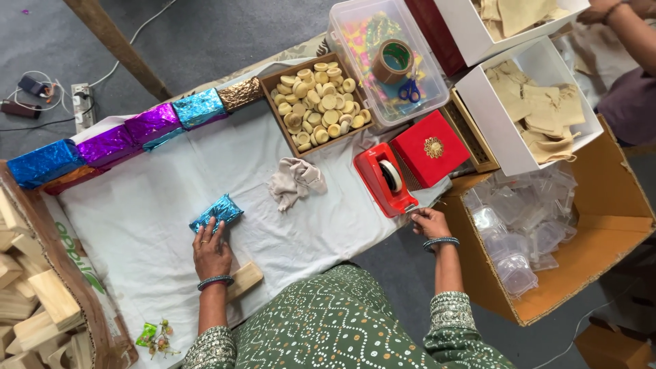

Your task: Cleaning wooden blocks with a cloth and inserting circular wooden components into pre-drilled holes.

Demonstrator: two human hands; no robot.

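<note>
My left hand (211, 251) lies flat on the white cloth (157, 205), its fingertips pressing the near end of a small block wrapped in shiny blue foil (217, 211). A bare wooden block (243, 279) sits beside my left wrist. My right hand (428, 221) is at the near end of a red tape dispenser (385, 179), fingers pinched at its cutter, apparently on the tape end. A crumpled grey rag (295, 181) lies between the two hands.
Foil-wrapped blocks in blue, purple and gold (137, 130) line the cloth's far edge. A tray of round pale discs (319, 102), a clear tub with tape and scissors (393, 65), a red box (430, 147), white boxes of pouches (540, 109), a carton of plastic bags (533, 225), wooden blocks (34, 294). Another person's arm (625, 27) at top right.
</note>
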